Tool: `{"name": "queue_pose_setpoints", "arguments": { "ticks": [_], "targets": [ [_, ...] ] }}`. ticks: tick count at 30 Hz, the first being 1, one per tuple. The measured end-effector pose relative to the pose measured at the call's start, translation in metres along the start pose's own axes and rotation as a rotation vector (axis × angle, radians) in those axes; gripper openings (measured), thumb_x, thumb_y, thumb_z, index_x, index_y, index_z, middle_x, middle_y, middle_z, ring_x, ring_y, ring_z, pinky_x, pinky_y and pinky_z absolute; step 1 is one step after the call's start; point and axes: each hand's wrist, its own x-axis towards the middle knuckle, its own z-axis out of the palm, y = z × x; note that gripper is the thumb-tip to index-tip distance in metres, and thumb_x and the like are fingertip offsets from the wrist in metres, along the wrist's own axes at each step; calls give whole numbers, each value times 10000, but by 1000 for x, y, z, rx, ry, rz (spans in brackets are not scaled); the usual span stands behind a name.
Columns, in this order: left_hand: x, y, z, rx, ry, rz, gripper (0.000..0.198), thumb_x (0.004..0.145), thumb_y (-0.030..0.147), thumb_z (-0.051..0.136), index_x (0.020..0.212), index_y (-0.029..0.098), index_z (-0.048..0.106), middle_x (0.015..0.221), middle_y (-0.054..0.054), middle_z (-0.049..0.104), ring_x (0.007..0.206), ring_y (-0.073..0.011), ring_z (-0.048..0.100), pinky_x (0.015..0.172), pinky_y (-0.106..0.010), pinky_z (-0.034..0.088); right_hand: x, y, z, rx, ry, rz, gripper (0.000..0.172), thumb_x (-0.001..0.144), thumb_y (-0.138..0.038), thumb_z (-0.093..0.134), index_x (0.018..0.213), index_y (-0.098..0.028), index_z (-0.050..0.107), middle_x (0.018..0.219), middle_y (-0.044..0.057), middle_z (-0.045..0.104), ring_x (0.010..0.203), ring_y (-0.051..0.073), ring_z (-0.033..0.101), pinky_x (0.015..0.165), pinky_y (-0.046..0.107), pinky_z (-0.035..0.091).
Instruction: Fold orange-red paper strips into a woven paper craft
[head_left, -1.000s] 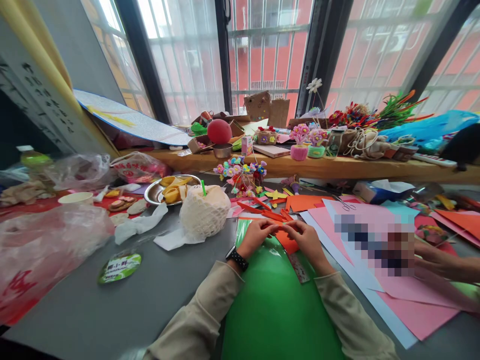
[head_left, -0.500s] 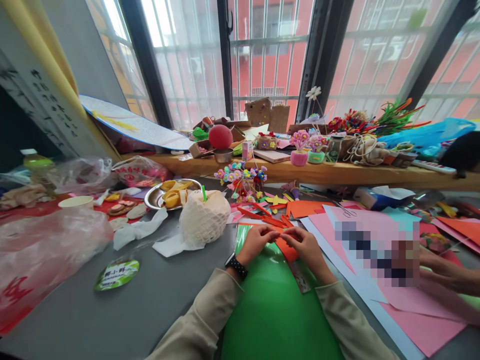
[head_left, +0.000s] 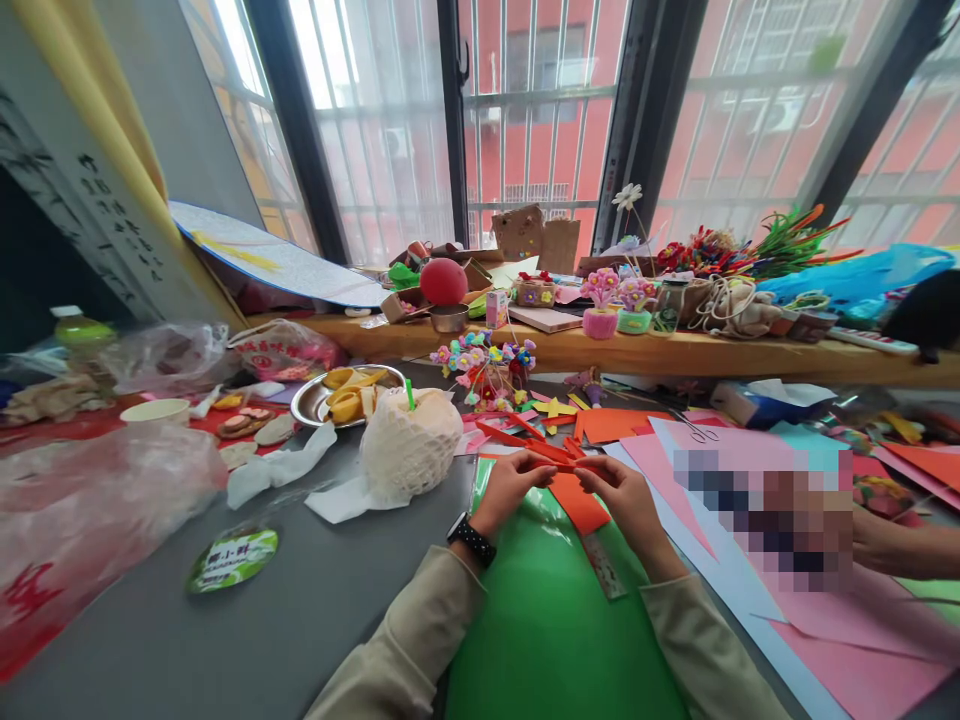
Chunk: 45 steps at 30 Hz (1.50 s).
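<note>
Orange paper strip (head_left: 556,466): between the fingertips of both hands, above the far end of the green sheet (head_left: 555,620); an orange piece (head_left: 581,507) shows just below; whether the two are joined, cannot tell
Left hand (head_left: 514,490): thumb and fingers closed on the strip's left part
Right hand (head_left: 619,490): pinching the strip's right part
Strip risk: likely to crease crooked or tear, should the two pinches pull unevenly
Loose orange strips (head_left: 517,435): just beyond the fingertips; could be scattered by a forward push of the knuckles
Coconut (head_left: 411,448): in white mesh (head_left: 377,455), green straw (head_left: 410,395) upright in it; could tip if the left sleeve (head_left: 412,640) swings outward; contents hidden
Metal dish (head_left: 300,408): holds bananas (head_left: 349,402), partly peeled
Small metal bowl (head_left: 450,319): red ball (head_left: 442,282) appears seated in it; might roll off if jolted
Pale bowl (head_left: 155,411): inside not readable
Bottle (head_left: 84,333): capped; yellow-green contents
Tissue box (head_left: 739,405): white tissue (head_left: 795,390) protruding at top
</note>
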Motion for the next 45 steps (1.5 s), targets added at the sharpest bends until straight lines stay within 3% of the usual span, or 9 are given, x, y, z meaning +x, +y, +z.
{"name": "queue_pose_setpoints", "arguments": {
  "ticks": [8,20,29,41,45],
  "targets": [
    [-1,4,1,-174,31,-154,237,530,272,648,674,91,594,608,-25,587,550,-89,535,577,-210,426,0,4,-1,52,17,31,257,617,-345,584,771,-140,580,610,13,583,559,124,539,557,245,430],
    [-2,7,3,-140,102,-36,276,526,337,637,667,102,604,593,-31,607,545,-109,552,584,-235,433,2,4,-1,36,91,64,270,582,-399,591,656,-140,590,534,10,579,476,119,524,483,232,419],
    [0,8,-2,-139,56,-92,294,564,337,609,733,97,625,651,-60,631,603,-129,570,618,-245,436,3,5,-2,70,63,108,267,563,-393,603,636,-137,599,533,4,568,459,102,505,480,224,415],
    [6,6,-10,136,94,59,269,590,376,562,612,112,611,550,-38,596,514,-111,538,524,-212,420,2,9,-2,29,123,37,277,609,-404,565,682,-138,591,515,-9,527,452,96,480,467,219,408],
    [5,6,-10,176,157,94,287,610,398,535,619,118,599,567,-37,591,505,-108,534,506,-207,418,2,6,0,10,116,30,299,614,-419,551,711,-139,591,563,10,558,476,109,506,480,233,427]
  ]
}}
